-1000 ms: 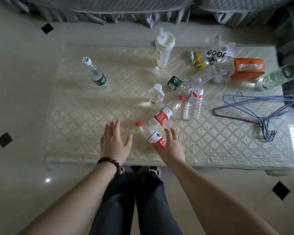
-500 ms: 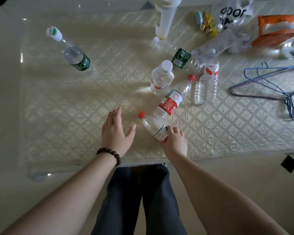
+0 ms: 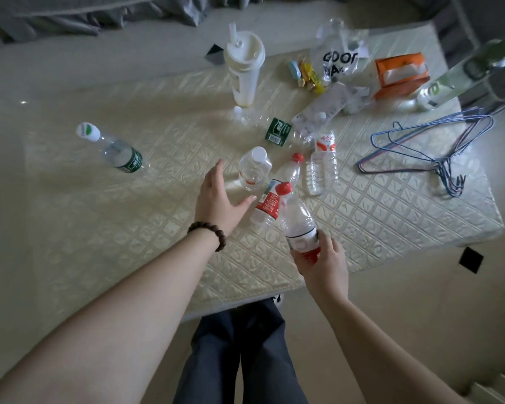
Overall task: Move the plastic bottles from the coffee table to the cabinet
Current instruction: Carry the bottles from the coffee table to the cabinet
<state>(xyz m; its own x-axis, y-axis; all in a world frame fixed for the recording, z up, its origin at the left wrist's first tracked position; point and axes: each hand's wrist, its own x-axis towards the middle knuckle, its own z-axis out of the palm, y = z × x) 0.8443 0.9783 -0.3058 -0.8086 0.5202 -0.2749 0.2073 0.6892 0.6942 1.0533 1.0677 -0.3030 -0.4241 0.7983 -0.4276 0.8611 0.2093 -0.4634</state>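
My right hand [image 3: 324, 265] grips the base of a clear red-capped bottle [image 3: 296, 217] and holds it tilted above the coffee table [image 3: 129, 228]. My left hand [image 3: 219, 199], fingers spread and empty, hovers beside a second red-label bottle [image 3: 270, 202] that lies on the table, just short of a small upright white-capped bottle [image 3: 254, 169]. A green-label bottle [image 3: 115, 148] stands at the left. Another green-label bottle [image 3: 274, 129] lies near the middle. A crushed bottle [image 3: 322, 163] lies to the right of the red-label one.
A tall white tumbler with straw [image 3: 245, 68] stands at the back. Candies [image 3: 306, 75], a printed plastic bag [image 3: 340, 58], an orange tissue pack [image 3: 400, 74], a glass bottle [image 3: 461, 74] and blue wire hangers [image 3: 429, 150] fill the right side. Grey sofa fabric [image 3: 85, 13] lies beyond.
My right hand has lifted the red-capped bottle off the table and raised it upright. My left hand has reached forward toward the other bottles.
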